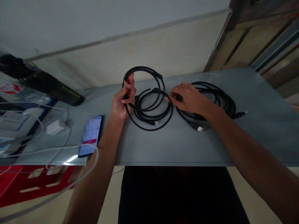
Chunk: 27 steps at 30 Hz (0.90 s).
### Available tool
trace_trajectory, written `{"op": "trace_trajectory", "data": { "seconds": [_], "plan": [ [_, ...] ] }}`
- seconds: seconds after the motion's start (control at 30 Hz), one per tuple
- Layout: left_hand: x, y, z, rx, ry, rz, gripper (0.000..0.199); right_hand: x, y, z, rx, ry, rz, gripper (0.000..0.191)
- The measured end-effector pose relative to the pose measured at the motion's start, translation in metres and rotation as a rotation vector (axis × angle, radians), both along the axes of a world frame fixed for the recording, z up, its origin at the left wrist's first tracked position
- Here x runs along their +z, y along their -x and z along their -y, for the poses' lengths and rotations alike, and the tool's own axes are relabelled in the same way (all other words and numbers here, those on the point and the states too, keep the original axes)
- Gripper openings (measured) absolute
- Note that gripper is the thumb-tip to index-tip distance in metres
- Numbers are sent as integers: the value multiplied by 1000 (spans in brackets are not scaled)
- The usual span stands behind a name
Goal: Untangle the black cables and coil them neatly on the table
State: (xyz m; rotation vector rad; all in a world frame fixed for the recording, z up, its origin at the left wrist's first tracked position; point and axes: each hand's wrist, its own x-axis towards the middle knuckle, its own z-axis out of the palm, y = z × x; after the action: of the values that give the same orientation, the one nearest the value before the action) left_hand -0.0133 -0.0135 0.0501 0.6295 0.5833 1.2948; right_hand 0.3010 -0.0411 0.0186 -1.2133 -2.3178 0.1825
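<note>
A loop of black cable stands raised off the table at its left side, with my left hand closed around it. Beneath and behind this loop lies more coiled black cable, and a plug with a metal tip points right there. My right hand reaches in palm down. Its thumb and fingertips come together at the right edge of the held loop, pinching the cable. Partly hidden under that hand and wrist is another coil of black cable, whose metal-tipped plug rests on the table.
The grey table runs along a wall. Left of my left forearm lies a lit phone, with a white charger and white cords beyond it. A black bottle leans at the far left. Below the table edge sits a red plastic stool or crate.
</note>
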Motion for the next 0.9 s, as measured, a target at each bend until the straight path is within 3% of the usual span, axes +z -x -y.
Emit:
{"op": "trace_trajectory", "data": {
  "seconds": [0.1,0.27,0.37,0.53,0.67,0.77,0.9],
  "plan": [
    [-2,6,1,34,-151,-172,49,2,-1,4,11,5,21,37],
    [-7,19,-2,66,-405,-729,45,9,1,12,-26,46,15,32],
    [-7,26,-3,99,-486,-887,47,10,0,13,-34,40,25,30],
    [-4,36,-4,184,-562,-870,42,3,-13,5,-112,2,42,25],
    [-7,33,-4,130,-514,-843,44,-5,-23,-3,-231,14,66,22],
    [-11,21,-6,50,-391,-781,41,-6,-23,-4,-284,-4,63,29],
    [-8,2,-7,-54,-97,-609,31,3,-11,5,-234,-62,28,45]
  ]
}}
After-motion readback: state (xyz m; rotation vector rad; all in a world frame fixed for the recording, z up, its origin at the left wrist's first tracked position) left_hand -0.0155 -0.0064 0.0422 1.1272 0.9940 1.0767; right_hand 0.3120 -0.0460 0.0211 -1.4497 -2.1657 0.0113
